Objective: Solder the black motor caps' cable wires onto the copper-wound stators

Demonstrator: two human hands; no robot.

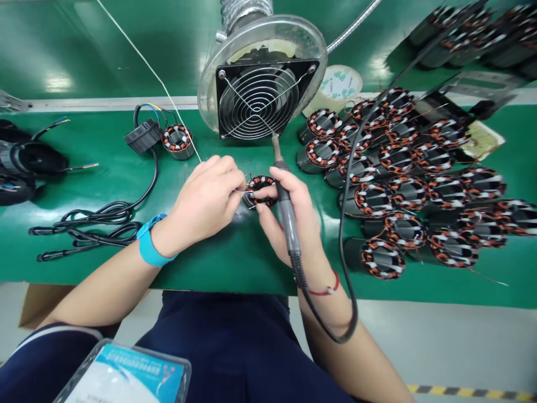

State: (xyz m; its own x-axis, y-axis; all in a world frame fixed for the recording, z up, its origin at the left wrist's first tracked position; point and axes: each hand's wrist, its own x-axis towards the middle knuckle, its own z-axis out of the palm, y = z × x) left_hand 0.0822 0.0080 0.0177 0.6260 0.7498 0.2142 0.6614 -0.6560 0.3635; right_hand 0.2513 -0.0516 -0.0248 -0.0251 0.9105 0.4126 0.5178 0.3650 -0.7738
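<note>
A small stator with copper windings (260,184) lies on the green bench between my hands. My left hand (207,198) is closed in a pinch on thin wires at the stator's left side. My right hand (289,218) grips a soldering iron (287,215) like a pen, its metal tip pointing up toward the fan, while the fingertips rest on the stator's near edge. The iron's black cord (348,268) loops back over my right forearm. A thin white solder wire (146,64) runs from the upper left down to my left hand.
A fume extractor fan (262,98) stands just behind the stator. Several wound stators (403,184) crowd the bench to the right. Left of centre sit another stator (178,140), a black plug (142,136) and coiled black cable (96,221). A tape roll (342,84) lies behind.
</note>
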